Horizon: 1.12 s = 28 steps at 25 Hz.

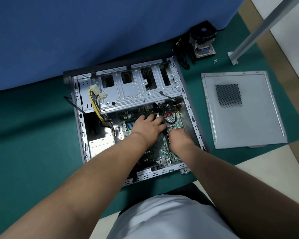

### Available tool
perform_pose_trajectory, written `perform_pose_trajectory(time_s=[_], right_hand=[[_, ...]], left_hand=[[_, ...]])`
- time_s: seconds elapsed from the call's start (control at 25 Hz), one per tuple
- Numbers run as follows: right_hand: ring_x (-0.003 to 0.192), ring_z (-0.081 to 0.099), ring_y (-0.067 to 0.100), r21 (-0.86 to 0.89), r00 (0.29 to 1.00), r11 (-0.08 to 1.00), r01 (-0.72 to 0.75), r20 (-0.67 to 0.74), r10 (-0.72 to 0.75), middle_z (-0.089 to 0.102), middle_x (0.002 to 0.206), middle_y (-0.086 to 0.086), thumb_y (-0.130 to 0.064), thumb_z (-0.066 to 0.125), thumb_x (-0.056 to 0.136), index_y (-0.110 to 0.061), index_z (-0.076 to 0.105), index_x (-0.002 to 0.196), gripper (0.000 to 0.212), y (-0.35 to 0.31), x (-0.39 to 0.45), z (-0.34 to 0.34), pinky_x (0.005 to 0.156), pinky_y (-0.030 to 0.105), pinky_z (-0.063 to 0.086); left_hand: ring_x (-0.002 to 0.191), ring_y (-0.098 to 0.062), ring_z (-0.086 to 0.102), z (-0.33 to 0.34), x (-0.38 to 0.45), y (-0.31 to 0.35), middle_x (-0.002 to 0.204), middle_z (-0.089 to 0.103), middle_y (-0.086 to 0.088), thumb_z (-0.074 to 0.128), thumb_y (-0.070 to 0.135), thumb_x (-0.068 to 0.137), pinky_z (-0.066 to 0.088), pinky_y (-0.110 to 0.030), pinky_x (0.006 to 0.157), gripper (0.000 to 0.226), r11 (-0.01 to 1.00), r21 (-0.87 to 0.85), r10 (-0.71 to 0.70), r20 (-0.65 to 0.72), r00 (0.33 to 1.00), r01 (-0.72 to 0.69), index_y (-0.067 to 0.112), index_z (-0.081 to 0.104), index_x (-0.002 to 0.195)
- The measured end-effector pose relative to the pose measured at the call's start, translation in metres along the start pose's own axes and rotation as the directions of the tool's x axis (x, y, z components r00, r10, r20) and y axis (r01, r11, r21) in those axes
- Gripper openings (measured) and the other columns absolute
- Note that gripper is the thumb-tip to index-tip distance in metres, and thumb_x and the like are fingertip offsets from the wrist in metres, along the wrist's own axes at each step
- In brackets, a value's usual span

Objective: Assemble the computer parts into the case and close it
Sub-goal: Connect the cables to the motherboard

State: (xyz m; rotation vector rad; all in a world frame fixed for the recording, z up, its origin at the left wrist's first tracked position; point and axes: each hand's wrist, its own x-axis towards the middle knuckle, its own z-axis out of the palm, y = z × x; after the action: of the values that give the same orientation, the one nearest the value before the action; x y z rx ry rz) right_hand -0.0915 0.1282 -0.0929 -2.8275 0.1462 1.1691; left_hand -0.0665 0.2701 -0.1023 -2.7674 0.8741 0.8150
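The open computer case (80, 118) lies on its side on a green mat, with the motherboard (155, 150) inside. An expansion card (171, 120) with a red and silver heatsink stands on the board near the case's right wall. My left hand (145, 125) rests with fingers spread and straight on the board beside the card's left side, the fingertips touching it. My right hand (179, 138) covers the card's near end, knuckles up and fingers bent down around it. The grey side panel (240, 116) lies flat to the right of the case.
A CPU cooler with fan (203, 42) and black cables sit behind the case, with small screws (215, 60) beside them. Yellow power cables (95, 104) run from the power supply (100, 145) over the drive cage (136, 90). A blue partition (93, 31) stands behind, and a metal leg (259, 30) at right.
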Motion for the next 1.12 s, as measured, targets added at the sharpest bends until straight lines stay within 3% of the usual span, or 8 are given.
perform_pose_trajectory(time_s=[0.2, 0.32, 0.44, 0.52, 0.6, 0.8, 0.96, 1.12], right_hand=[[0.091, 0.061, 0.028, -0.010, 1.000, 1.000, 0.022, -0.021, -0.022, 0.058, 0.096, 0.007, 0.003, 0.063, 0.090, -0.010, 0.066, 0.107, 0.022, 0.000, -0.005, -0.003, 0.085, 0.038, 0.056], [0.085, 0.062, 0.022, -0.030, 0.998, 0.998, 0.049, -0.034, -0.050, 0.061, 0.097, 0.006, -0.002, 0.064, 0.093, -0.009, 0.066, 0.103, 0.013, 0.000, -0.015, -0.005, 0.081, 0.034, 0.057], [0.096, 0.065, 0.020, -0.020, 0.955, 0.981, 0.192, -0.227, -0.192, 0.064, 0.117, 0.005, -0.007, 0.061, 0.095, -0.014, 0.070, 0.114, 0.022, -0.002, -0.019, -0.008, 0.091, 0.036, 0.058], [0.126, 0.055, 0.021, -0.005, 0.913, 0.941, 0.339, -0.240, -0.330, 0.054, 0.144, 0.001, -0.006, 0.059, 0.094, -0.017, 0.060, 0.139, 0.046, -0.008, -0.019, -0.011, 0.113, 0.040, 0.044], [0.145, 0.037, 0.022, 0.008, 0.918, 0.933, 0.359, -0.183, -0.351, 0.035, 0.162, 0.000, -0.005, 0.058, 0.094, -0.015, 0.043, 0.153, 0.062, -0.017, -0.019, -0.012, 0.124, 0.041, 0.028], [0.141, 0.037, 0.026, 0.065, 0.912, 0.965, 0.252, -0.348, -0.215, 0.032, 0.157, 0.008, -0.011, 0.056, 0.095, -0.011, 0.051, 0.144, 0.050, -0.025, -0.020, -0.005, 0.119, 0.040, 0.033], [0.154, 0.020, 0.024, 0.129, 0.967, 0.970, 0.206, -0.178, -0.182, 0.014, 0.169, 0.003, -0.019, 0.056, 0.100, -0.012, 0.034, 0.157, 0.062, -0.026, -0.014, -0.002, 0.124, 0.039, 0.019], [0.158, 0.005, 0.021, 0.098, 0.976, 0.971, 0.218, -0.044, -0.215, -0.008, 0.171, -0.004, -0.021, 0.055, 0.101, -0.017, 0.017, 0.163, 0.073, -0.021, -0.012, -0.001, 0.125, 0.040, 0.021]], left_hand=[[0.150, -0.025, 0.033, -0.011, -0.026, -0.010, 0.168, 0.024, 0.008, 0.053, 0.027, 0.099, 0.031, -0.050, 0.117, 0.060, 0.991, -0.132, -0.006, -0.026, 1.000, 0.002, 0.034, 0.037, 0.156], [0.135, -0.023, 0.049, -0.013, -0.063, -0.025, 0.145, 0.058, 0.005, 0.054, 0.022, 0.094, 0.042, -0.044, 0.106, 0.046, 0.991, -0.134, -0.040, -0.300, 0.953, 0.000, 0.028, 0.059, 0.139], [0.136, -0.027, 0.047, -0.005, -0.099, -0.053, 0.142, 0.060, 0.001, 0.058, 0.021, 0.089, 0.039, -0.048, 0.109, 0.046, 0.974, -0.205, -0.200, -0.582, 0.788, 0.096, 0.026, 0.061, 0.135], [0.148, -0.027, 0.034, 0.003, -0.116, -0.070, 0.157, 0.045, 0.000, 0.057, 0.028, 0.094, 0.029, -0.051, 0.118, 0.052, 0.929, -0.288, -0.363, -0.577, 0.732, 0.233, 0.030, 0.050, 0.145], [0.156, -0.024, 0.019, 0.012, -0.124, -0.076, 0.166, 0.031, 0.002, 0.045, 0.041, 0.101, 0.020, -0.049, 0.123, 0.054, 0.888, -0.331, -0.453, -0.505, 0.735, 0.320, 0.034, 0.038, 0.154], [0.158, -0.019, 0.013, 0.021, -0.123, -0.072, 0.166, 0.033, 0.003, 0.032, 0.046, 0.101, 0.017, -0.047, 0.126, 0.057, 0.867, -0.356, -0.492, -0.501, 0.712, 0.348, 0.033, 0.036, 0.157], [0.157, -0.019, 0.017, 0.022, -0.121, -0.075, 0.164, 0.037, 0.003, 0.036, 0.043, 0.097, 0.020, -0.047, 0.124, 0.058, 0.862, -0.370, -0.501, -0.518, 0.693, 0.347, 0.034, 0.040, 0.154], [0.157, -0.019, 0.016, 0.024, -0.120, -0.075, 0.165, 0.035, 0.004, 0.035, 0.044, 0.096, 0.019, -0.047, 0.125, 0.059, 0.864, -0.359, -0.498, -0.516, 0.697, 0.352, 0.035, 0.039, 0.155]])
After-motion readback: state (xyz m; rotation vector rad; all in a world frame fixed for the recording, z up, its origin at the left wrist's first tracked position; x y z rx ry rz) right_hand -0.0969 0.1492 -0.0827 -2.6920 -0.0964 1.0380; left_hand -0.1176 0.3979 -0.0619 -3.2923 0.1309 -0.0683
